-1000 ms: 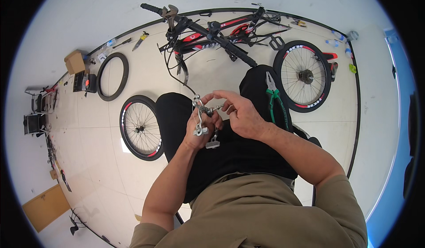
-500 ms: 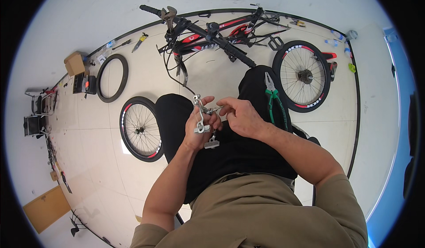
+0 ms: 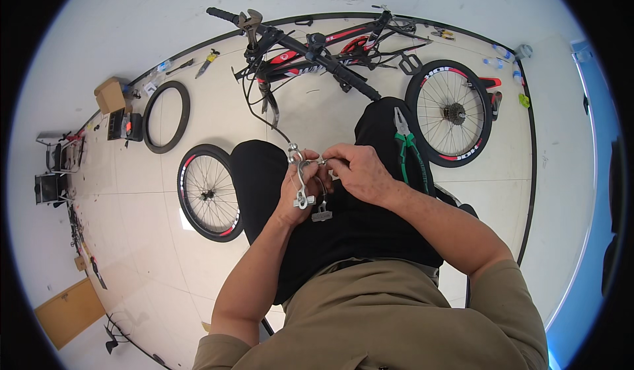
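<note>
Above my lap, my left hand [image 3: 289,201] is closed around a silver bicycle brake caliper [image 3: 302,180], with its arms and pads hanging toward my wrist. A black cable [image 3: 263,117] runs from the caliper's upper end to the bike frame [image 3: 290,71]. My right hand [image 3: 363,174] pinches a small metal piece at the caliper's right side; the fingertips hide most of it, and I cannot make out whether it is a bolt or a nut. Green-handled pliers [image 3: 411,152] lie on my right thigh, jaws pointing away from me.
The frame lies on the floor ahead, an adjustable wrench [image 3: 250,25] at its handlebar. A wheel with cassette [image 3: 456,113] lies right, another wheel [image 3: 209,193] left, beside a loose tyre [image 3: 166,117]. Farther left are a cardboard box [image 3: 109,96] and a folding chair [image 3: 51,172].
The caliper has turned slightly in my left hand, its lower pad swinging a little right. My right fingertips have moved a bit closer to it, still pinching at its side.
</note>
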The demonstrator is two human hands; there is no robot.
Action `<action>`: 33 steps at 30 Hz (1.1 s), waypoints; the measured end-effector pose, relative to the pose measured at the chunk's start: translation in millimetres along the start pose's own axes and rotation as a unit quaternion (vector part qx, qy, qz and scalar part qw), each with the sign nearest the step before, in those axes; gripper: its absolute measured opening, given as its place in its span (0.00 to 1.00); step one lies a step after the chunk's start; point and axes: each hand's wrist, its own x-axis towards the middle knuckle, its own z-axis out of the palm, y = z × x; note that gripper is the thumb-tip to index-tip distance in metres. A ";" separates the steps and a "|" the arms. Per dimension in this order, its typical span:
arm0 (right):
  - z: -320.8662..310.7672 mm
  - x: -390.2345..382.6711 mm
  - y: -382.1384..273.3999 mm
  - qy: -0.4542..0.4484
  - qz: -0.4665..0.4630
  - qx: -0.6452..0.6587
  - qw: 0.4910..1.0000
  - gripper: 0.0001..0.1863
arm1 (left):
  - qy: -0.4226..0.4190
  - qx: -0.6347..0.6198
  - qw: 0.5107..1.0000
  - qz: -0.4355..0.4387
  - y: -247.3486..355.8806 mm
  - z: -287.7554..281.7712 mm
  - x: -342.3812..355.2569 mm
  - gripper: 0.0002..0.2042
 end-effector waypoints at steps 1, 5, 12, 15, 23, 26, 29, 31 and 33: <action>-0.8 0.4 0.2 0.003 0.001 -0.012 1.000 0.10 | 0.001 0.005 1.000 0.001 -0.2 0.8 -0.4 0.14; -0.6 1.1 -0.5 0.008 0.011 -0.018 1.000 0.09 | 0.001 0.004 1.000 0.011 -4.0 -3.8 -1.1 0.11; 2.6 0.8 2.1 0.031 -0.007 -0.016 0.999 0.08 | 0.061 0.073 0.995 0.012 -0.3 2.4 -0.7 0.06; 2.2 1.2 1.8 0.032 -0.008 -0.015 0.999 0.08 | 0.060 0.077 0.995 0.022 -0.5 3.0 -1.8 0.07; -0.5 2.3 -0.5 0.022 -0.008 -0.013 1.000 0.08 | 0.048 0.050 0.997 0.020 2.1 3.9 -2.1 0.08; -0.2 2.3 -0.4 0.012 0.003 -0.006 1.000 0.08 | 0.052 0.031 0.998 0.022 -0.4 1.6 -0.8 0.07; 0.1 1.7 1.2 0.012 0.009 0.001 1.000 0.08 | 0.064 0.046 0.997 0.026 1.7 6.6 -1.3 0.06; 0.4 1.8 1.5 0.011 -0.003 0.008 1.000 0.08 | 0.075 0.072 0.994 0.032 1.4 9.1 -1.8 0.07; 1.0 1.7 -0.7 0.009 -0.004 0.003 1.000 0.08 | 0.081 0.094 0.991 0.042 0.4 8.3 -1.5 0.07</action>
